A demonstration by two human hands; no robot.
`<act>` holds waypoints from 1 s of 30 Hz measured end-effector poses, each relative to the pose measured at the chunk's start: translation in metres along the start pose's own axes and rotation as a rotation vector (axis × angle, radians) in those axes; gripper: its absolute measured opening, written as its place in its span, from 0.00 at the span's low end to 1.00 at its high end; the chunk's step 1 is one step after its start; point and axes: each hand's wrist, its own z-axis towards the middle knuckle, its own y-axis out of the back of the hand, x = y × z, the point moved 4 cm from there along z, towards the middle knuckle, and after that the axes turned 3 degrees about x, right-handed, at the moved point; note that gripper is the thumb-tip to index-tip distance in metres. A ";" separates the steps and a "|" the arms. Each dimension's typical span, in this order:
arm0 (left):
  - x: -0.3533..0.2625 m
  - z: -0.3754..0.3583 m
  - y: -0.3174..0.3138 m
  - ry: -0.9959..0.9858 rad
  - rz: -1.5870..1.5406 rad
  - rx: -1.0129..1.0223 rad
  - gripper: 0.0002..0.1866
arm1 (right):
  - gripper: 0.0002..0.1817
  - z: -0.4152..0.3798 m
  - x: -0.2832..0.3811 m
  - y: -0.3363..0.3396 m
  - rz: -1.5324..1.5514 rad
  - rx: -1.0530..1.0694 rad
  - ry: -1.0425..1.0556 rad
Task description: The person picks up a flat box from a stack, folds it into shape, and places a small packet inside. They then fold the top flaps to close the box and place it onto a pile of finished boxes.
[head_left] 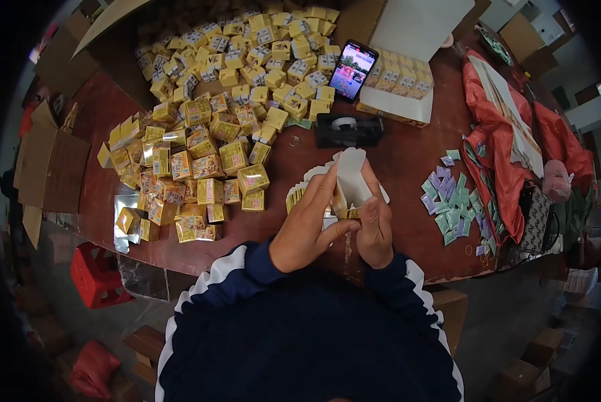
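Note:
In the head view, a small open carton (352,179) stands between my two hands, its white inside and raised flap facing me. My left hand (302,224) grips it from the left, fingers along its side and thumb pointing inward. On the other side my right hand (377,231) closes around its right wall, with the thumb near the lower edge. A stack of flat white-and-yellow cartons (295,195) lies partly hidden behind my left hand. Just beyond the carton sits a black tape dispenser (347,131).
Many small yellow boxes (210,154) are heaped on the left, more inside a large cardboard box (112,60). A phone (354,70) leans against a display box (394,114). Small green and purple sachets (453,206) lie right, beside red plastic bags (491,120). A red stool (98,275) stands lower left.

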 end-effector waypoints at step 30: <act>0.018 -0.009 0.012 -0.047 -0.763 -0.046 0.09 | 0.13 0.007 0.034 0.002 -0.553 0.064 0.364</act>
